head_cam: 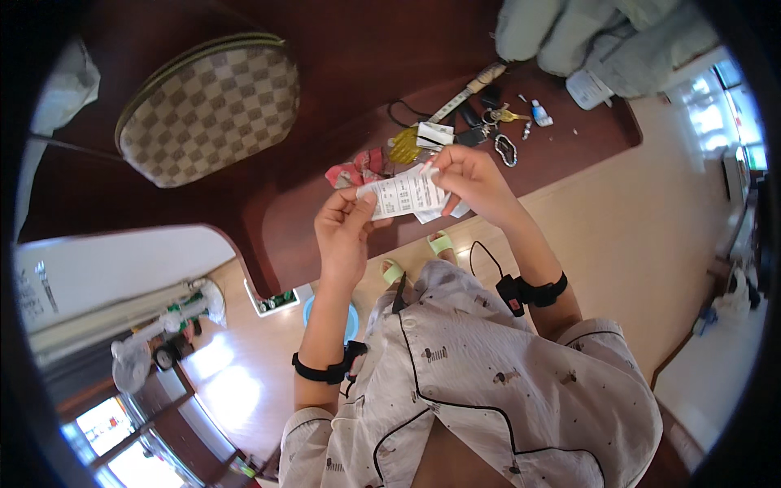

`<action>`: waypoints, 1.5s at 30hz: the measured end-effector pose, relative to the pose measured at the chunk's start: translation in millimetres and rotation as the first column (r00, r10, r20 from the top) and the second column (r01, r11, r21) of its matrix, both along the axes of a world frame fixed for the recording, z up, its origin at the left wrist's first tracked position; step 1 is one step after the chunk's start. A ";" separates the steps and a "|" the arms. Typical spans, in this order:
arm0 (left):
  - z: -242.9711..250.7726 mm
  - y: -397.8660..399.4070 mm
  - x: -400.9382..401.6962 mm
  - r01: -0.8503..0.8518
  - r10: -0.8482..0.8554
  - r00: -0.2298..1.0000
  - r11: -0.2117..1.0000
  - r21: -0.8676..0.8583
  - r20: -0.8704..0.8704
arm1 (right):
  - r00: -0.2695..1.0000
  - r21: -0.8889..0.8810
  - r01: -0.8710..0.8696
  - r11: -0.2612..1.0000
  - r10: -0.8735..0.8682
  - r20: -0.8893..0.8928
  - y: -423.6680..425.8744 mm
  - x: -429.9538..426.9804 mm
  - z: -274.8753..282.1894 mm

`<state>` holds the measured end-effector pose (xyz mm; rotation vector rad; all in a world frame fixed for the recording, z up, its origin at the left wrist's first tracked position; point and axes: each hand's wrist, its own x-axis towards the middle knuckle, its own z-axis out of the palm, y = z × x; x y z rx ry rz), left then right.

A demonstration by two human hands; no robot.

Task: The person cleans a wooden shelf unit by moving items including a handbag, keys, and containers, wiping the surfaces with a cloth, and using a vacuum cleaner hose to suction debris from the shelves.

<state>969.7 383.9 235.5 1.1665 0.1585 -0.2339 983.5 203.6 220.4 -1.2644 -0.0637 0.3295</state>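
Observation:
A strip of printed paper (403, 194), like a receipt, is stretched between my two hands above a dark red-brown wooden desk (293, 226). My left hand (345, 229) pinches its left end between thumb and fingers. At the other end, my right hand (470, 180) grips the paper with thumb and forefinger. Another white paper (432, 216) shows below the right part of the strip. Just beyond the hands lie a pink patterned cloth item (360, 171), a yellow textured item (404, 146) and a small white card or packet (435, 135).
A checkered zip pouch (213, 116) stands at the upper left. Keys (505, 114), a beaded loop (506, 150), a small blue-and-white tube (540, 114) and a patterned strap (464, 97) lie on the desk's right part. Grey fabric (586, 36) covers the far corner. A blue basin (351, 323) is below.

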 end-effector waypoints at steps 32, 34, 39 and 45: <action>-16.4 59.2 -66.2 -0.514 0.495 0.851 0.719 -0.468 -0.173 | 0.816 0.055 -0.528 0.848 0.524 -0.246 91.9 -29.9 -30.5; -22.5 66.8 -77.9 -0.540 0.536 0.828 0.687 -0.486 -0.163 | 0.799 0.031 -0.561 0.827 0.552 -0.239 103.0 -34.6 -31.0; -26.2 88.4 -116.3 -0.611 0.634 0.762 0.640 -0.465 -0.129 | 0.731 0.001 -0.661 0.750 0.644 -0.226 134.7 -53.7 -28.7; -20.5 108.4 -163.8 -0.709 0.756 0.650 0.567 -0.419 -0.077 | 0.587 -0.002 -0.801 0.598 0.786 -0.193 177.3 -78.3 -34.2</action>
